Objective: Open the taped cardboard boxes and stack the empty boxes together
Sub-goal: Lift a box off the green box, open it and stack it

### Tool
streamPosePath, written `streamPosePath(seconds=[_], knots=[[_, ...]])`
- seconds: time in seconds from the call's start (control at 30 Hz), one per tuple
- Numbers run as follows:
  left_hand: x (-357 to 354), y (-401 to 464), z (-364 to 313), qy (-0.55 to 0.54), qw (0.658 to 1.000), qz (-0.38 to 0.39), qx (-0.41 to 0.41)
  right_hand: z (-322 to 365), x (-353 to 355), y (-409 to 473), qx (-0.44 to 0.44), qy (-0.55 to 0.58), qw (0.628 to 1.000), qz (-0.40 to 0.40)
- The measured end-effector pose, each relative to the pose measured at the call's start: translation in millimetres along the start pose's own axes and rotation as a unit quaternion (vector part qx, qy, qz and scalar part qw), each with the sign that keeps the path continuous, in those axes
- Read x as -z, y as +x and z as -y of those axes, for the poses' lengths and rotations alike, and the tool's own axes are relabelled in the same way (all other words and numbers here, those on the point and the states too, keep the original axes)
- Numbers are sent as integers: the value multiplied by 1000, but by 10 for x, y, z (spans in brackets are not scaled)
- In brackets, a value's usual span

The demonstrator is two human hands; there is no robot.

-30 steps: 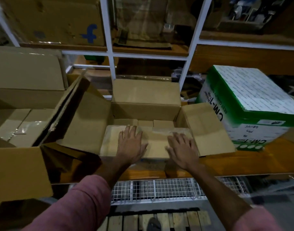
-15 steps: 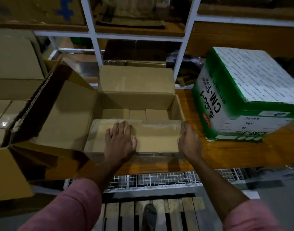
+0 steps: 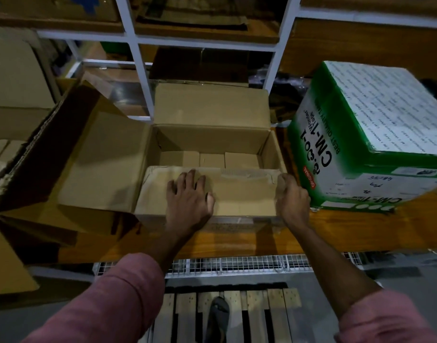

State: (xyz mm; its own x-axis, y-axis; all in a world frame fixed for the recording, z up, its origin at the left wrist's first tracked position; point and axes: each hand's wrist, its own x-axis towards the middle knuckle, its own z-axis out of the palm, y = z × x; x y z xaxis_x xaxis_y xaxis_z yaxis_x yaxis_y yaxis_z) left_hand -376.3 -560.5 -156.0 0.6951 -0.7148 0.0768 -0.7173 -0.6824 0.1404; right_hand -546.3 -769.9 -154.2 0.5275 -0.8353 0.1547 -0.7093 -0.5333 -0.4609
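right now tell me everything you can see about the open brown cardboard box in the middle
The open brown cardboard box is plain corrugated board and sits on the orange wooden shelf. Its far flap stands up, its left flap is spread outward, and its near flap is folded inward with torn clear tape along the edge. Smaller cardboard cartons lie inside. The left hand presses flat on the near flap; the right hand grips the box's right near corner. The green and white printed carton stands close on its right.

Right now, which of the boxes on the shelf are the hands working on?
The open plain brown box in the middle: the left hand presses its near flap flat, the right hand grips its right corner. The green-and-white box beside it stays untouched.
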Motion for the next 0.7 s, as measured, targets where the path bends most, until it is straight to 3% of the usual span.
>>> streamPosePath(seconds=[0.2,0.3,0.4,0.57,0.7], knots=[[-1,18,-30,6,1000,-1,4,63,3,80,59,-110,992,16],[0,14,-33,11,1000,2,6,188,-116,123,178,-161,970,40],[9,2,-52,12,1000,13,13,462,-259,142,238,-127,959,93],[180,63,-16,-28,999,22,7,894,-148,402,189,-141,954,184],[581,257,-17,-3,999,-45,0,1198,312,678,164,-105,976,102]])
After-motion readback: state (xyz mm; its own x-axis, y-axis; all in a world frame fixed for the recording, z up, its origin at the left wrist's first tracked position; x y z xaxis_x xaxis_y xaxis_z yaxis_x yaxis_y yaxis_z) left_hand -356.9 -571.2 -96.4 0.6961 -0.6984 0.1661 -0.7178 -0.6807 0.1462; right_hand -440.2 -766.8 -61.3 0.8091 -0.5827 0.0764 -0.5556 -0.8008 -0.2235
